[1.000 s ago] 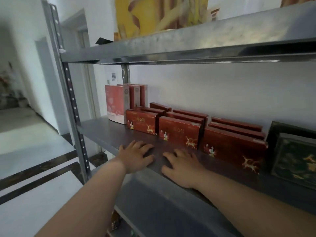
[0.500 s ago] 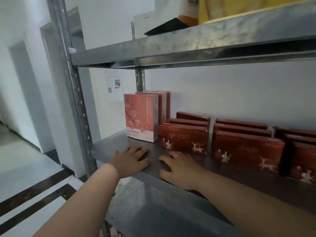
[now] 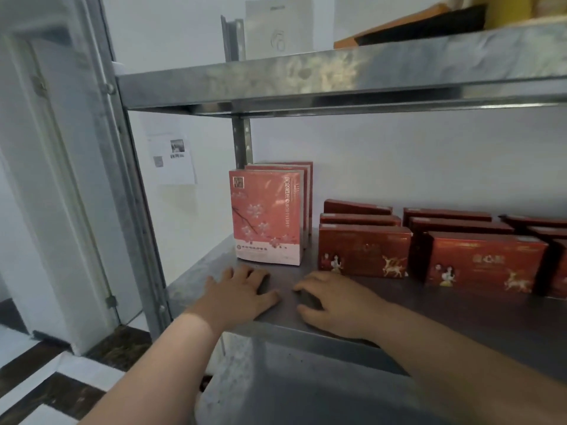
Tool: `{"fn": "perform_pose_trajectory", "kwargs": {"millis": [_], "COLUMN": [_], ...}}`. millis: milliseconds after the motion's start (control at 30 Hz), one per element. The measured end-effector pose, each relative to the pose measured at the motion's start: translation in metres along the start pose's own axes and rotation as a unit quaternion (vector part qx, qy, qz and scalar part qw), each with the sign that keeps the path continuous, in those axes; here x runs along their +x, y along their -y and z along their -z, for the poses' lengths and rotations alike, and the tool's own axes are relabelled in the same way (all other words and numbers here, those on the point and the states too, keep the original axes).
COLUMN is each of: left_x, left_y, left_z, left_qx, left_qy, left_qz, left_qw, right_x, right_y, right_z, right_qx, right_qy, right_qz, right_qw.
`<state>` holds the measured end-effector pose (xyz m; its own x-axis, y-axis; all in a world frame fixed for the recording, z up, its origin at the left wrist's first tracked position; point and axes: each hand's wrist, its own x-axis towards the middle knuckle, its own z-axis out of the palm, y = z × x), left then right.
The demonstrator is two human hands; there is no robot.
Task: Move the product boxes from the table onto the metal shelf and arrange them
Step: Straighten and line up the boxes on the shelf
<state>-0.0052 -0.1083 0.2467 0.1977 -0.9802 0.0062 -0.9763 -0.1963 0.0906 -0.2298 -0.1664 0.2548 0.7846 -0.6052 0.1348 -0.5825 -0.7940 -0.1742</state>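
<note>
**Both hands empty, flat on the shelf: between placements**

Fingers of the left hand lay loosely spread, palm down, gripping nothing. The right hand was the same: fingers relaxed, slightly apart, tips on the metal, nothing pinched. Both rested on the metal shelf at its front edge by the front-left corner, near each other but not touching.

Just behind the left hand, the pink boxes stood upright, stacked front to back toward the back-left corner. Just behind the right hand, the dark red boxes stood on their long edges, in rows toward the back edge and continuing right along the shelf. Neither hand touched a box.

My read: no carry was in hand, so this was a check or pause in the arranging step. The tabletop was out of view, so I couldn't tell how many boxes were left.

The next move probably called for lifting both hands clear and turning back for another box. The obvious free room was the bare strip along the front edge. Otherwise, a small push to square the front red row. The upper shelf sat close overhead, so any reach needed to go in low.
</note>
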Motion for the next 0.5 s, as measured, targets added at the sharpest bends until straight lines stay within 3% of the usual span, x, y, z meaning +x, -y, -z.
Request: {"fn": "perform_pose_trajectory", "kwargs": {"millis": [67, 133, 267, 333, 500], "left_x": [0.003, 0.01, 0.027, 0.037, 0.066], "left_y": [0.005, 0.009, 0.012, 0.008, -0.003], "left_z": [0.008, 0.025, 0.075, 0.1, 0.141], "left_qx": [-0.03, -0.08, -0.156, -0.159, -0.106], "left_qy": [-0.055, -0.164, -0.39, -0.413, -0.358], "left_qz": [-0.022, -0.045, -0.132, -0.139, -0.099], "left_qw": [0.998, 0.982, 0.898, 0.886, 0.922], "right_x": [0.0, 0.006, 0.039, 0.061, 0.129], "right_y": [0.005, 0.009, -0.004, -0.022, -0.075], "right_z": [0.012, 0.034, 0.092, 0.117, 0.158], "right_qx": [-0.016, -0.033, -0.008, 0.026, 0.075], "right_qy": [-0.023, -0.074, -0.214, -0.263, -0.28], "right_qz": [0.03, 0.062, 0.069, 0.055, -0.007], "right_qw": [0.999, 0.995, 0.974, 0.963, 0.957]}}
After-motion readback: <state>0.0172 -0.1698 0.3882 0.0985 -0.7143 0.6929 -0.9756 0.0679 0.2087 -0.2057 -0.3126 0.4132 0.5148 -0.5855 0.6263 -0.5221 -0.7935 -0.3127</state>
